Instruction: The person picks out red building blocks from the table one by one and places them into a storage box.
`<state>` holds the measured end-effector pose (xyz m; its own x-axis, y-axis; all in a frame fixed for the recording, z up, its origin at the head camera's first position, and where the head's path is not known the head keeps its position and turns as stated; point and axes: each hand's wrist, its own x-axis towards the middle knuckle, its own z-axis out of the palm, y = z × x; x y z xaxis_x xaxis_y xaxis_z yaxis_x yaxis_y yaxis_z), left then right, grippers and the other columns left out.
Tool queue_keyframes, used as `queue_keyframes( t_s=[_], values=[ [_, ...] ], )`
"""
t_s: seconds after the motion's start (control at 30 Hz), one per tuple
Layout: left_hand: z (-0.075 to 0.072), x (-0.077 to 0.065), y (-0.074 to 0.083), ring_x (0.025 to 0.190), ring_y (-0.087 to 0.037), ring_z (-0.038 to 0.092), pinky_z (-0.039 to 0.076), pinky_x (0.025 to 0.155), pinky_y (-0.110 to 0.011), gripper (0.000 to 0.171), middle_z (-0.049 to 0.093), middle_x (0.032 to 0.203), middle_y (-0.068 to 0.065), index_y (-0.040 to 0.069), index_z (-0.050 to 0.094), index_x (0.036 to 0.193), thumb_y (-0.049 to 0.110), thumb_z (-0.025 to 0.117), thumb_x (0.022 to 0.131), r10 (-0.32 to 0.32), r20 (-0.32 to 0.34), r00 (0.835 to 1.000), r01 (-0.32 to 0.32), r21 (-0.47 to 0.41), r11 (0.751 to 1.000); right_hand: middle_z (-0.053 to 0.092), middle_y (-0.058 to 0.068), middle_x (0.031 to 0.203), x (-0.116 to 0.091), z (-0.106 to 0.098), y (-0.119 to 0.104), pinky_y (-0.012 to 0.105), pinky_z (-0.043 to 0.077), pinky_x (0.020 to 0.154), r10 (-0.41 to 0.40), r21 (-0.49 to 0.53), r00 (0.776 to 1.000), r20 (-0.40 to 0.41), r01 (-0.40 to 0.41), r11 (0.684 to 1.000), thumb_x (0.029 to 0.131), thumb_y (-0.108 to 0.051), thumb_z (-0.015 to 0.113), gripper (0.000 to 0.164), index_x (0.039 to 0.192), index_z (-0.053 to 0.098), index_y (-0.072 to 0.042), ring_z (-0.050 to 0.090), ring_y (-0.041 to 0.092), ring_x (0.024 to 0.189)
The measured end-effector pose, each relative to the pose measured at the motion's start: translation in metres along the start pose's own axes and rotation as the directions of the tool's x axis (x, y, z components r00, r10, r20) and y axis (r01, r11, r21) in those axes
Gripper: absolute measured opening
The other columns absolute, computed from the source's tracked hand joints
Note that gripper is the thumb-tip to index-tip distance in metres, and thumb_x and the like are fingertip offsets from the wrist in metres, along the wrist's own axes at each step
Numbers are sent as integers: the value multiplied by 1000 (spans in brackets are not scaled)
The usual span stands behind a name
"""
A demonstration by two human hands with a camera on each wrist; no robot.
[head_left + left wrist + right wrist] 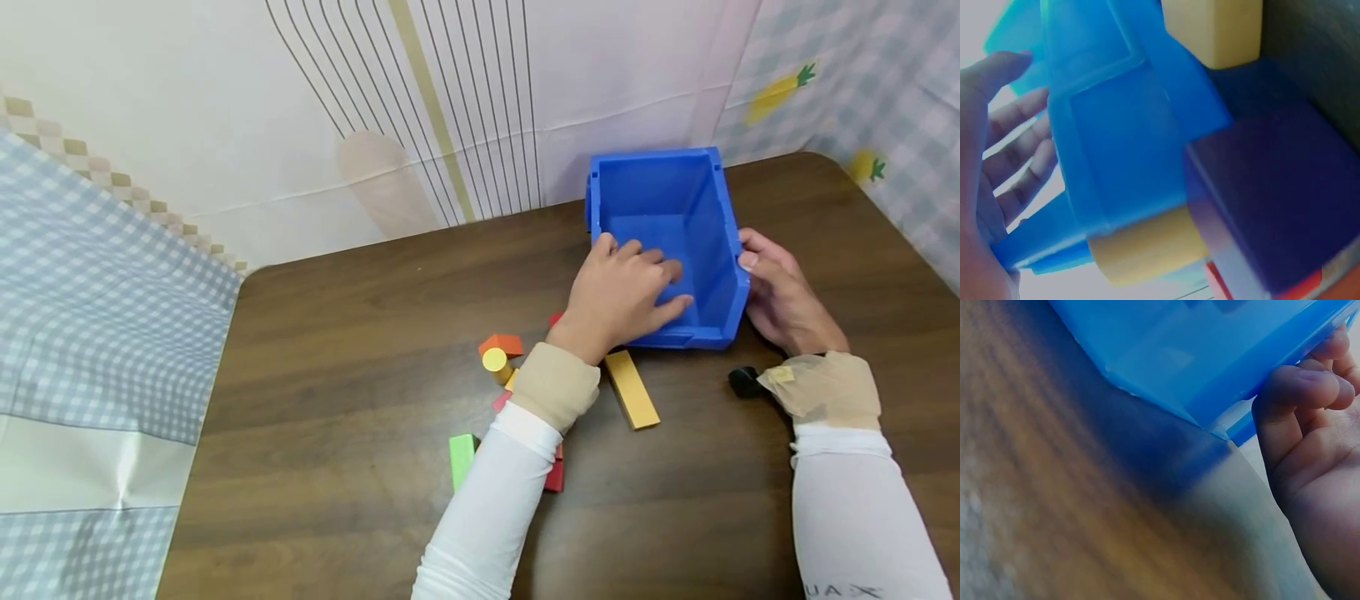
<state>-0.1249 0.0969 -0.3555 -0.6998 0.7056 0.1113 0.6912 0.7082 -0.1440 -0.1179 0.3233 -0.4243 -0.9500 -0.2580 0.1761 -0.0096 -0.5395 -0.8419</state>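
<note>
A blue plastic bin (652, 225) stands at the back right of the wooden table. My left hand (626, 287) is over its near left side, fingers spread and slightly bent, with nothing seen in them. In the left wrist view, the left hand's fingers (1022, 150) reach past the bin's edge (1060, 144). My right hand (783, 292) grips the bin's right rim, thumb on top. The right wrist view shows its curled fingers (1304, 390) at the bin's edge. A long yellow block (632, 390) lies just in front of the bin.
Left of my left forearm are an orange block (502, 344), a yellow cylinder (497, 362) and a light green block (462, 460). Red blocks (555, 477) are partly hidden by that arm. A dark block (1279, 194) looms close in the left wrist view. Patterned cloth (465, 108) hangs behind the table.
</note>
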Motion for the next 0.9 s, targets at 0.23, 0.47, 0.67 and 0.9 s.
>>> queue_keyframes(
  t_s=[0.23,0.47,0.67,0.9],
  values=[
    [-7,0,-11,109,-10,55,34,89,-29,44,65,119,9,30,66,123,55,39,97,66,5,998,-65,-94,993,60,5,90,2,-1,-1,26,51,71,13,-22,1000,-13,-13,1000,97,-5,36,24,110,56,-3,62,16,80],
    [-11,-2,-21,115,-12,50,34,90,-27,42,62,123,7,27,66,124,50,43,98,107,43,993,-95,-214,972,60,3,89,0,1,0,25,49,70,49,-70,998,-30,-51,996,96,-9,37,24,110,56,-5,60,15,81],
    [-8,-4,-25,115,-11,49,33,92,-27,40,61,123,8,27,67,121,50,46,97,103,23,994,-94,-247,964,58,4,89,4,8,-2,25,49,70,64,-179,991,-118,-85,980,94,-14,44,23,110,57,-5,58,16,84],
    [-5,-4,-27,114,-11,49,32,92,-28,40,61,120,9,28,69,119,50,45,96,106,-9,994,-105,-230,968,50,2,66,9,18,-7,23,47,54,37,-186,970,-241,-84,979,93,-11,50,13,86,55,-1,56,14,63]
  ],
)
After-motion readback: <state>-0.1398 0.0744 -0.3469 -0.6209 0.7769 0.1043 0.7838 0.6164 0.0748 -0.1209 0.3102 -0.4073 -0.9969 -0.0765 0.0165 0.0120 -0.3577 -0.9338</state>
